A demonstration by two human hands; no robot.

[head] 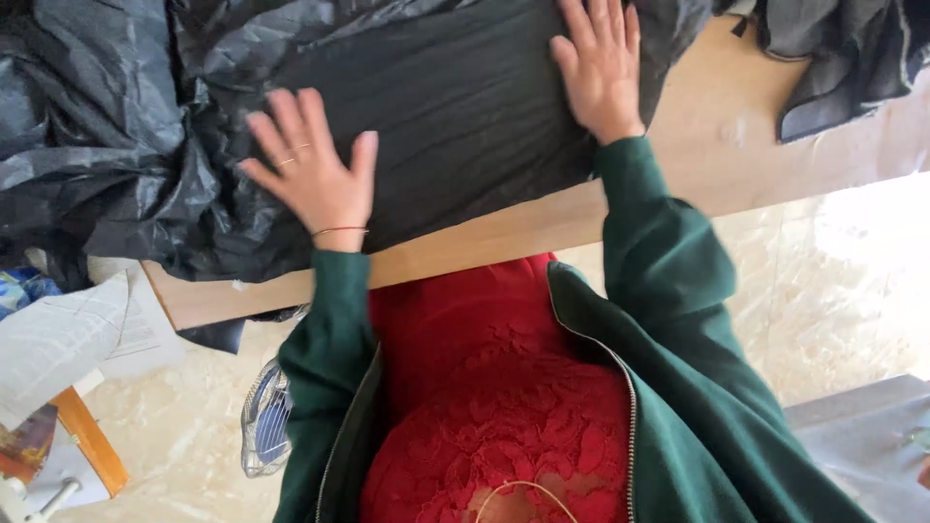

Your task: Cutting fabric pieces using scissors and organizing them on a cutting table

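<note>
Head view looked straight down on our two hands pressed flat on a dark cloth (455,116) spread over the wooden bench (542,232). Our left hand (315,165) lay palm down with fingers spread wide, gripping nothing, only touching the cloth near its front edge. Our right hand (601,63) was likewise open and flat, fingers close together, resting on the cloth near its right side. Crumpled black plastic sheeting (107,145) bunched up just beside the left hand and covered the left end of the bench. To the right of the cloth we saw bare wood, with a grey garment (833,58) at the far corner. Papers (68,334) lay below the bench's left end, over a pale floor (833,291).
</note>
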